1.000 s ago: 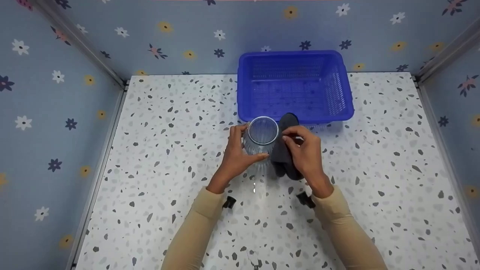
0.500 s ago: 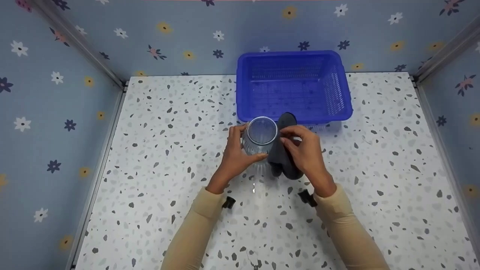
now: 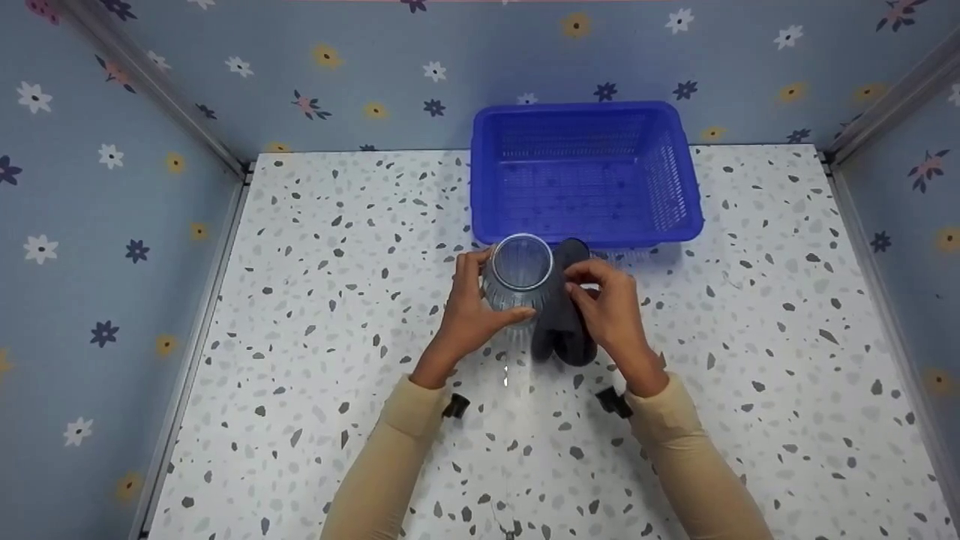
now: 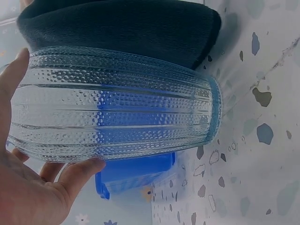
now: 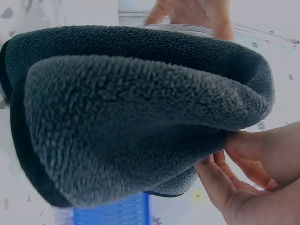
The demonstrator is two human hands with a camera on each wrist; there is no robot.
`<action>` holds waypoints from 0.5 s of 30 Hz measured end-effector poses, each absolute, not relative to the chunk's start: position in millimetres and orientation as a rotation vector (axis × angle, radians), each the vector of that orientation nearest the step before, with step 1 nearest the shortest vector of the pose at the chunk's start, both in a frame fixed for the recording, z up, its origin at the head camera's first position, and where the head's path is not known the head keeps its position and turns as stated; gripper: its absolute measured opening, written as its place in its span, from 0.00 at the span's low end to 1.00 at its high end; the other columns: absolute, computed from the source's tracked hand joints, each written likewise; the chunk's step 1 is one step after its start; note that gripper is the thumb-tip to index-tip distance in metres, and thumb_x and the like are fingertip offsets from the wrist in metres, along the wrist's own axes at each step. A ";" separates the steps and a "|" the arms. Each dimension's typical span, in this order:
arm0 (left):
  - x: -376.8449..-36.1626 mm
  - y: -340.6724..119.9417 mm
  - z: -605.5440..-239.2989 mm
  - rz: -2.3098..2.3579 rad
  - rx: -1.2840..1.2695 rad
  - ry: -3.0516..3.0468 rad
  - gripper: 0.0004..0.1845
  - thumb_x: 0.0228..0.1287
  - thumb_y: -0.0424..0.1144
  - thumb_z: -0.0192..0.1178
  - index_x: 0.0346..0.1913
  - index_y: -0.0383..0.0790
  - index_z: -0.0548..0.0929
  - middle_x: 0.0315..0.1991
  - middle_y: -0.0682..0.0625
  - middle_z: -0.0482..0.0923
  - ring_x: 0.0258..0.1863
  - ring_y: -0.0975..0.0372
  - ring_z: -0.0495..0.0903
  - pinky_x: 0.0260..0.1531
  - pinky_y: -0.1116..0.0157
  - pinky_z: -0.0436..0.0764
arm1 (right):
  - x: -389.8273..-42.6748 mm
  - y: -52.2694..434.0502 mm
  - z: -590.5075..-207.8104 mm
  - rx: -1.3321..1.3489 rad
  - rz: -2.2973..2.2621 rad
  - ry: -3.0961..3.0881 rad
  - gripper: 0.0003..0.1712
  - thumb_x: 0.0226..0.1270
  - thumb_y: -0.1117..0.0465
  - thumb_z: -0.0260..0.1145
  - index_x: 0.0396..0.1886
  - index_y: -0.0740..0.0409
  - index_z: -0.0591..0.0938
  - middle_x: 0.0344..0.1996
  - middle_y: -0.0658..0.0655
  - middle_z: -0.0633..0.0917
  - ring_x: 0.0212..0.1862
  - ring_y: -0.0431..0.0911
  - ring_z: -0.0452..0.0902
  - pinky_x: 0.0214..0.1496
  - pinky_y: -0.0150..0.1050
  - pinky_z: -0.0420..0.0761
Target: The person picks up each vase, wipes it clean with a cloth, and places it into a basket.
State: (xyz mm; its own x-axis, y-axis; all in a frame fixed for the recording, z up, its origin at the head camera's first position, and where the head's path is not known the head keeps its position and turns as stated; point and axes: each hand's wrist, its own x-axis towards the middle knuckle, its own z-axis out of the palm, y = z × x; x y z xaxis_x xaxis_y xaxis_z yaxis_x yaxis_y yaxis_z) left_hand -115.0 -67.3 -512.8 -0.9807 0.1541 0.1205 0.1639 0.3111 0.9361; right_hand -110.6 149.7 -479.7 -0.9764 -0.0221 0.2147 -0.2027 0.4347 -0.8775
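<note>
A clear ribbed glass jar (image 3: 504, 291) stands upright on the speckled tabletop, its round rim facing up. My left hand (image 3: 474, 311) holds it near the top, fingers on the far left side and thumb across the front. In the left wrist view the dimpled glass wall (image 4: 140, 108) narrows toward its base on the table. A folded dark grey plush cloth (image 3: 559, 319) lies against the jar's right side. My right hand (image 3: 611, 304) pinches it between thumb and fingers. From the right wrist, the cloth (image 5: 117, 103) hides most of the jar.
A blue plastic basket (image 3: 585, 202) with slotted walls stands behind the jar, against the flowered back panel (image 3: 405, 67). Panels also close off the left and right sides. Speckled tabletop (image 3: 337, 247) stretches around the hands. Small black mounts (image 3: 613, 403) sit at the wrists.
My right hand and the cloth have shifted slightly down toward me along the jar's right side, and the cloth's folds have changed shape. My left hand and the jar stay nearly where they were.
</note>
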 end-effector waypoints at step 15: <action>-114.3 -68.5 -512.2 -1.788 -0.298 -2.565 0.51 0.49 0.47 0.86 0.71 0.40 0.65 0.69 0.43 0.65 0.68 0.52 0.69 0.62 0.49 0.78 | -118.3 147.0 -546.4 0.191 1.462 -2.661 0.07 0.63 0.82 0.69 0.38 0.72 0.86 0.36 0.68 0.89 0.41 0.60 0.87 0.47 0.54 0.85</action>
State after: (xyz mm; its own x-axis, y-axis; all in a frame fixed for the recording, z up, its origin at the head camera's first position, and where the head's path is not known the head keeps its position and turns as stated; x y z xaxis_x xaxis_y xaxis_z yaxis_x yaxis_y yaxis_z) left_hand -114.3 -68.5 -512.2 -0.9821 0.1541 0.1087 0.1553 0.3337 0.9298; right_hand -118.3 147.0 -546.4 -0.9871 -0.0619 0.1476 -0.1578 0.5315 -0.8323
